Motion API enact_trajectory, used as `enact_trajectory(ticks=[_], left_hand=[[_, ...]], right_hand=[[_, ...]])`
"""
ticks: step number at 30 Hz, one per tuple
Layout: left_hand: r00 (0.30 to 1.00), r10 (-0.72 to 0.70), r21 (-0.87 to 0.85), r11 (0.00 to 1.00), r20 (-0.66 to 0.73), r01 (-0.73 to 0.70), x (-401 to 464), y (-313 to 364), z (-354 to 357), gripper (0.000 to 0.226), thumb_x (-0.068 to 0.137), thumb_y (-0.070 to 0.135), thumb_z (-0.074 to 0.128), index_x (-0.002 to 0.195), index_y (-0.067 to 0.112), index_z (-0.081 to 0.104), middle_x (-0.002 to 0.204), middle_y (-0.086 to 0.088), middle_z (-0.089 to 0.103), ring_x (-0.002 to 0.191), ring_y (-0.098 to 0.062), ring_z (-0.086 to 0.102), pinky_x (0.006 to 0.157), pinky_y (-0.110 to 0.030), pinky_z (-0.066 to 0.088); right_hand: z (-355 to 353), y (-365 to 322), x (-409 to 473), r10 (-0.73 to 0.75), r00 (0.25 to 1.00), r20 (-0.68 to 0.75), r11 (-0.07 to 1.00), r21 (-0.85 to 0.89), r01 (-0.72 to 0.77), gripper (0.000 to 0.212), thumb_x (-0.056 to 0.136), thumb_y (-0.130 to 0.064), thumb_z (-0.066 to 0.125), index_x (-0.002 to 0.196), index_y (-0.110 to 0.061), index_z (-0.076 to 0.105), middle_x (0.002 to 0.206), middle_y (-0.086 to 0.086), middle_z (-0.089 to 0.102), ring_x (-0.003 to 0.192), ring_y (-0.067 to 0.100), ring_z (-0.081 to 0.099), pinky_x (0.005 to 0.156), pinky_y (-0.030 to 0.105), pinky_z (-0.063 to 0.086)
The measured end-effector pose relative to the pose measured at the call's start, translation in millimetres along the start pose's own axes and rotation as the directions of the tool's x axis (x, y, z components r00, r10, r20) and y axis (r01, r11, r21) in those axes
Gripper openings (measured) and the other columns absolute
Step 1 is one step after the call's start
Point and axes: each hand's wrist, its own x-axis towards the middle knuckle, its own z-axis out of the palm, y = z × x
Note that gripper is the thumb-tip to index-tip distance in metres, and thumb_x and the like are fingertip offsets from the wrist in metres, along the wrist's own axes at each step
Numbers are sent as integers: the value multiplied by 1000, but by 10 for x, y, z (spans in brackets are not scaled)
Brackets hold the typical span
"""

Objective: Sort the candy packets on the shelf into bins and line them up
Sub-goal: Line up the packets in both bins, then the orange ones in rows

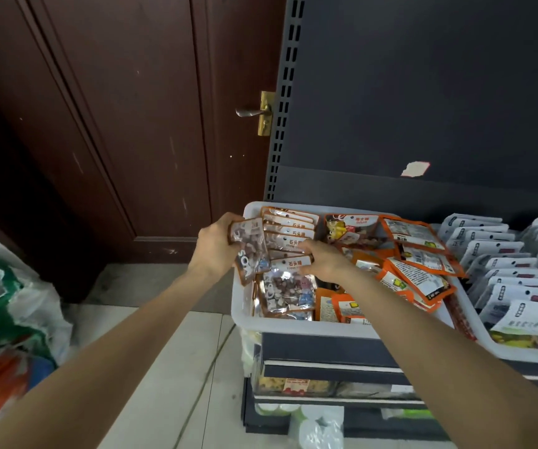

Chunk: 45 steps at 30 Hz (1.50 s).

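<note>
A white bin on the shelf holds orange-edged candy packets. Along its left side stands a row of clear stone-candy packets. My left hand grips one such packet upright over the bin's left rim. My right hand pinches the white top of another stone-candy packet lying in the bin's front left. Loose orange packets are piled in the bin's right half.
A second white bin at the right holds rows of white packets. The dark shelf back panel rises behind. A brown door stands at the left, plastic bags on the floor, lower shelves beneath.
</note>
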Motion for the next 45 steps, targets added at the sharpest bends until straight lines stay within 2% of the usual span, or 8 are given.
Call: enact_trajectory(ticks=[7,13,19,25,28,35,40,45], left_hand=[[1000,-16,-70,997,16,17,-11,-52,-15,31,89,5,61,116,17,58,97,3,67,86,-10,64,66,-23,56],[1000,-21,-150,988,23,24,-19,-75,-102,37,87,-2,60,115,22,57,94,11,65,88,-9,66,66,-28,59],[998,-3,-256,967,63,19,15,-45,-137,37,85,-3,62,103,29,58,92,9,68,85,-8,68,65,-29,58],[968,92,-35,996,235,-87,0,28,103,31,87,-3,57,104,22,54,94,0,66,80,-14,65,63,-18,51],[952,109,175,971,286,-164,6,57,334,35,88,-3,52,119,14,51,102,-13,66,89,-30,64,78,-33,51],[958,175,623,730,226,-280,-49,61,544,28,90,27,60,116,15,57,126,-5,52,117,-24,45,92,-36,39],[968,203,549,798,145,-249,-66,-46,500,67,78,39,72,132,16,39,137,-8,38,125,-24,36,103,-35,33],[890,309,414,800,336,-434,-36,-96,475,98,84,28,69,152,24,-1,160,2,0,147,-15,2,120,-34,8]], right_hand=[[55,-30,177,104,995,3,984,-149,-102,55,82,-25,72,130,-11,50,130,12,47,120,27,46,99,35,42],[-7,-55,105,48,998,36,999,-24,-47,42,79,-11,74,116,-12,54,119,7,56,97,16,51,77,26,42],[-143,-54,128,90,943,-321,995,74,-70,26,83,-8,69,107,-14,61,115,7,62,98,22,58,76,28,41],[-143,3,101,61,897,-438,996,90,-24,18,84,-7,68,86,-18,54,102,4,65,96,24,61,75,30,46],[-171,5,37,71,889,-453,988,156,0,14,84,-7,68,93,-13,59,106,4,64,101,21,59,78,26,43],[-156,-2,-123,14,949,-314,984,171,42,8,91,-11,59,97,-14,55,115,8,61,106,22,56,78,23,40],[-115,44,-138,44,992,-119,979,203,-19,42,91,-10,58,131,-15,48,134,5,53,118,20,52,88,27,45],[-44,87,-147,58,998,-40,978,204,-49,54,94,-15,53,145,-19,33,144,5,43,127,23,46,97,32,43]])
